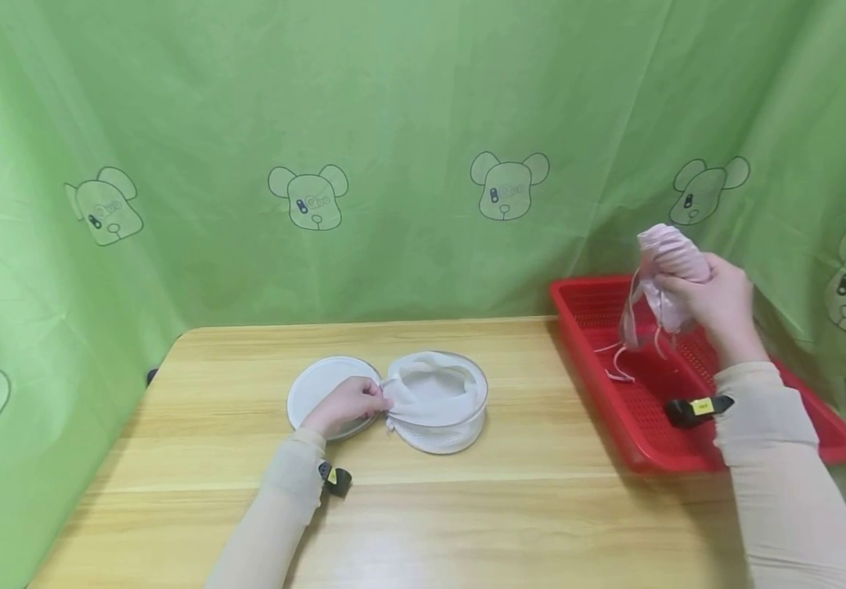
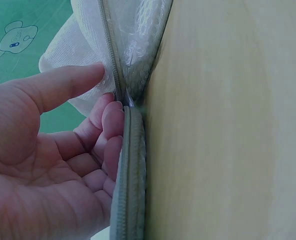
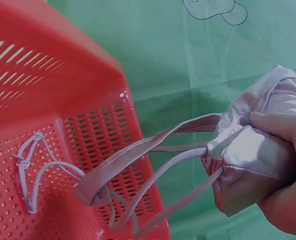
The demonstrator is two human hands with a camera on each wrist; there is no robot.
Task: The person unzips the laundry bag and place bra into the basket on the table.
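A round white mesh laundry bag (image 1: 441, 438) with a zipped rim stands on the table, its top uncovered. Its disc-shaped lid (image 1: 316, 384) lies flipped out to the left. At the spot where lid and body meet, my left hand (image 1: 349, 402) pinches the white fabric at the rim; the left wrist view has the fingers against the zipper (image 2: 119, 60). My right hand (image 1: 725, 303) grips a bunched pink satin piece (image 3: 258, 145) with a strap and cords, up over the red basket (image 1: 592, 393). The strap (image 3: 148, 142) and cords dangle down toward the basket.
The red basket, with slotted plastic walls, sits at the table's right side. A green curtain (image 1: 408, 98) with bear-head drawings hangs behind and at both sides of the wooden table (image 1: 526, 523). Each wrist carries a black camera.
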